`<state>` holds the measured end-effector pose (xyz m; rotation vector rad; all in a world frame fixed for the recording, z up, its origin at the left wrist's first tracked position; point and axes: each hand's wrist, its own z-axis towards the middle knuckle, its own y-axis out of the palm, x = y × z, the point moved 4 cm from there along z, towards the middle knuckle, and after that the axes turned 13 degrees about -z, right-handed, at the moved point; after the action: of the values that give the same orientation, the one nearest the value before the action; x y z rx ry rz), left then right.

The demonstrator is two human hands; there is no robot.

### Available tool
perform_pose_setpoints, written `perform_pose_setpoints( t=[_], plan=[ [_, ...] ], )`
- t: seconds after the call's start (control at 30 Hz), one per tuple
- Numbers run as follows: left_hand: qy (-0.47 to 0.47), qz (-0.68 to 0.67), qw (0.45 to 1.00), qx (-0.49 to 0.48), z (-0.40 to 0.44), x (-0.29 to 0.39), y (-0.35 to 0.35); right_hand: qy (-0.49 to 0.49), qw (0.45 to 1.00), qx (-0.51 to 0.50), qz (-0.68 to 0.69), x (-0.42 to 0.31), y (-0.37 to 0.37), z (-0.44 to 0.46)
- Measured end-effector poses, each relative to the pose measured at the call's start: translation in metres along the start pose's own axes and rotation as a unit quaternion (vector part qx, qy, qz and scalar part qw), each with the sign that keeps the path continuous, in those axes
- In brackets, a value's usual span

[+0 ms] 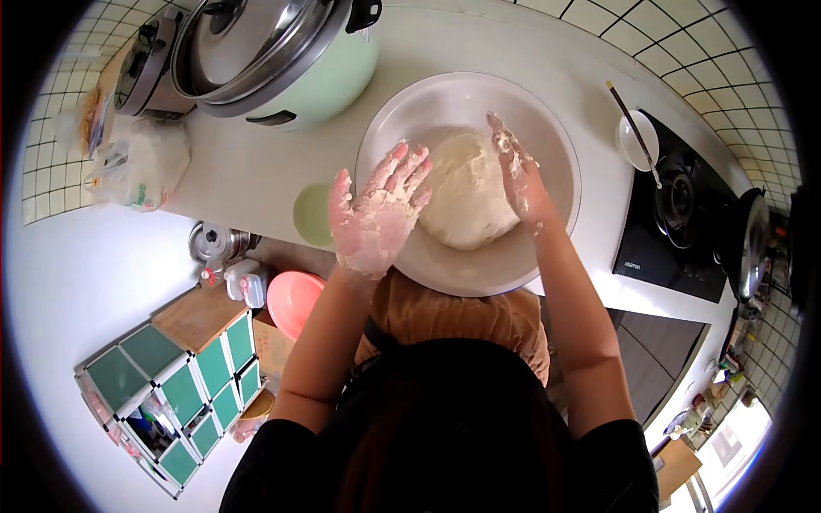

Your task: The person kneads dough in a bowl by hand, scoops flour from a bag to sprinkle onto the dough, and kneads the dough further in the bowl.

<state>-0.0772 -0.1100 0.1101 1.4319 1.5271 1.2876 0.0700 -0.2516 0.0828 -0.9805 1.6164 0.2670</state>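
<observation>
Dough [464,198] is seated in basin [546,130], flanked at left by left hand [376,214], spread palm-up. Its right edge is overlapped by right hand [519,175], unclenched.

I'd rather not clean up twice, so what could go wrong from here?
Dough scraps coating the left hand, which reaches past the rim of the basin, might drop onto the counter. The basin sits by the counter's near edge, so a hard push could shift it. Chopsticks across the white bowl might be knocked onto the cooktop.
</observation>
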Motion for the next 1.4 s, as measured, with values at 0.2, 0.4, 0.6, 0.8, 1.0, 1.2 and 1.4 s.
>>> perform_pose_setpoints(
  t=[0.2, 0.4, 0.6, 0.8, 1.0, 1.2, 1.4],
  plan=[
    [-0.044, -0.101, 0.991, 0.071, 0.009, -0.045, 0.025, -0.178, 0.979, 0.077, -0.057, -0.064, 0.055, -0.027],
    [0.077, 0.130, 0.989, -0.005, 0.030, -0.028, -0.004, -0.160, 0.971, 0.074, -0.163, -0.070, 0.093, -0.040],
    [0.053, 0.200, 0.978, 0.012, 0.033, -0.018, 0.009, -0.153, 0.971, 0.127, -0.135, -0.089, 0.101, -0.065],
    [-0.021, 0.123, 0.988, 0.093, 0.037, 0.007, 0.008, -0.127, 0.971, 0.144, -0.144, -0.100, 0.111, -0.067],
    [-0.123, 0.037, 0.988, 0.083, 0.010, -0.003, 0.039, -0.088, 0.953, 0.184, -0.222, -0.063, 0.112, -0.017],
    [-0.083, 0.091, 0.991, 0.053, 0.010, -0.001, 0.036, -0.039, 0.983, 0.160, -0.087, -0.082, 0.106, -0.027],
    [-0.101, 0.143, 0.984, -0.013, 0.030, 0.003, -0.002, -0.092, 0.965, 0.209, -0.128, -0.104, 0.131, -0.069]
  ],
)
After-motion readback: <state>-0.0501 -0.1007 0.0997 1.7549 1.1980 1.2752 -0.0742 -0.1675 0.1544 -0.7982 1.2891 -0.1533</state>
